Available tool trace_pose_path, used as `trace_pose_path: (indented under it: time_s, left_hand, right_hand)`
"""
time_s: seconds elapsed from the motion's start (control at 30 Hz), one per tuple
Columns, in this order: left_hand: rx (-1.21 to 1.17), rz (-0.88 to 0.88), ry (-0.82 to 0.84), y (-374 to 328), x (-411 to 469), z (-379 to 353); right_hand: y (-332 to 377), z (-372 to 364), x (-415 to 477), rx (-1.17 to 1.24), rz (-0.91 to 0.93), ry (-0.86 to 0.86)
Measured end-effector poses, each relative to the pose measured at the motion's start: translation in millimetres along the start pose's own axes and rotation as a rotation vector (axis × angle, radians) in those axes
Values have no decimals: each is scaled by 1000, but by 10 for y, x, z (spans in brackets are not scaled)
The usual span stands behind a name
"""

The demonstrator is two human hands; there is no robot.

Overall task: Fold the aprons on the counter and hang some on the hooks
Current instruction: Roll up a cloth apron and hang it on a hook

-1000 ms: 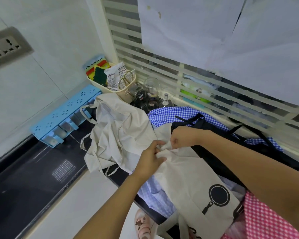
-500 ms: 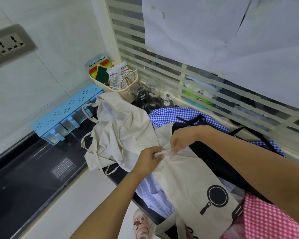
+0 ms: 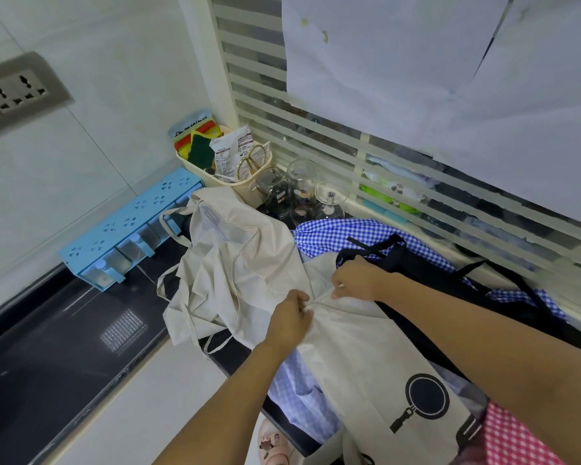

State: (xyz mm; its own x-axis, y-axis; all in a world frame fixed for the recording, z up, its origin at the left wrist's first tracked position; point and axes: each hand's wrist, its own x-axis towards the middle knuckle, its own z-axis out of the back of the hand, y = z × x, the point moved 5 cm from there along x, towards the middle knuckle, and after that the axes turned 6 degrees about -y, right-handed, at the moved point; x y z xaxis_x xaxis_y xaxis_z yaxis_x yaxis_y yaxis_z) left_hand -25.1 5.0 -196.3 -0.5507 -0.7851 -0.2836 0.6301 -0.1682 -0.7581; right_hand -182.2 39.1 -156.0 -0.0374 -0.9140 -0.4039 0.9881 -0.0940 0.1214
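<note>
Where the printed apron (image 3: 366,357) drapes over the front edge of the black counter (image 3: 47,347), pan print toward you, other cloth hems it in on every side. Just left of it a crumpled plain apron (image 3: 235,263) lies in a heap with its straps trailing, touching the printed apron's top corner. A blue gingham apron (image 3: 326,231) sits behind it. A black apron (image 3: 423,273) runs along its right side, passing under your right forearm. A pale blue checked cloth (image 3: 299,394) shows from beneath its left edge, and a red gingham apron (image 3: 514,434) meets its near right corner. Farther behind it stand a cluster of clear glasses (image 3: 302,186) and a cream basket (image 3: 245,187) holding scissors and packets. A blue rack (image 3: 128,226) sits well to its left against the wall.

Your left hand (image 3: 289,322) grips the printed apron's top edge, fingers curled under and thumb on top. Your right hand (image 3: 358,278) pinches the same edge just beside it, knuckles up, fingertips closed on a thin band of fabric; whether that is hem or strap you cannot tell. The hands are close together but apart.
</note>
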Motion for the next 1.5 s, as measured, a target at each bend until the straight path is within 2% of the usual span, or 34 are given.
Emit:
trace_pose_path:
  time_s: [0.07, 0.13, 0.17, 0.23, 0.27, 0.3, 0.4, 0.5, 0.57, 0.7, 0.77, 0.83, 1.0, 1.1, 1.23, 1.33, 1.43, 1.5]
  left_hand:
    - [82, -14, -86, 19, -20, 2]
    - [231, -211, -297, -48, -92, 17]
    - [297, -341, -339, -105, -170, -32]
    - [370, -599, -269, -197, -395, -265]
    - [408, -663, -201, -184, -498, -413]
    - [472, -668, -127, -128, -573, -554]
    - [709, -509, -20, 150, -615, -735]
    - [790, -407, 72, 282, -544, -770]
    - [823, -349, 123, 282, -534, -782]
    - [737, -356, 155, 247, -501, -770]
    - [641, -325, 200, 212, -502, -739]
    - [649, -330, 212, 175, -503, -714]
    - [707, -345, 193, 144, -535, -704]
    - [646, -368, 138, 50, -694, -739]
    - [440, -635, 59, -118, -1204, -850]
    - [526, -749, 161, -91, -1580, -1004]
    - [754, -659, 255, 158, -1721, -1055]
    - [656, -687, 293, 329, -1782, -1044]
  right_hand:
    - [5, -34, 10, -48, 13, -43]
    - [2, -68, 9, -72, 2, -97]
    - [-2, -91, 8, -83, -12, -123]
    - [-6, -139, 7, -83, -43, -172]
    - [-4, -157, 3, -48, -52, -208]
    - [-9, -176, -18, 19, -60, -257]
    - [17, -172, -191, 159, -69, -474]
    - [81, -277, -550, 196, -36, -643]
    - [74, -433, -830, 330, -94, -616]
    - [-212, -803, -1347, 710, -519, -414]
    - [-350, -918, -1565, 799, -682, -382]
    - [-441, -1000, -1752, 816, -775, -377]
    - [-392, -1109, -1894, 910, -711, -228]
    - [-411, -1146, -1955, 850, -734, -186]
    - [-338, -1222, -2012, 782, -710, -177]
    - [-289, -1203, -2029, 754, -672, -239]
    - [-223, -1174, -2043, 768, -613, -288]
    - [-161, -1210, -2061, 797, -568, -290]
